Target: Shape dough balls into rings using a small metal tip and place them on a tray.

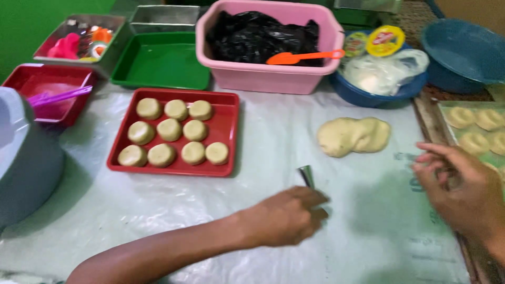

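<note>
Metal cutter (306,175) gripped in left hand (286,215).

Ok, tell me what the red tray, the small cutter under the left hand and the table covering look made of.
Red tray: likely plastic, smooth and glossy. Cutter under the left hand: seemingly metal, with a grey shine. Table covering: thin translucent plastic sheet, wrinkled and glinting.

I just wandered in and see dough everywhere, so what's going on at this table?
A person is working with dough on a plastic-covered table. The left hand holds a small metal cutter against the sheet. The right hand is curled near a tray of ring-shaped pieces; whether it holds anything is unclear. A lump of dough lies between them, and a red tray holds ten round dough pieces.
</note>
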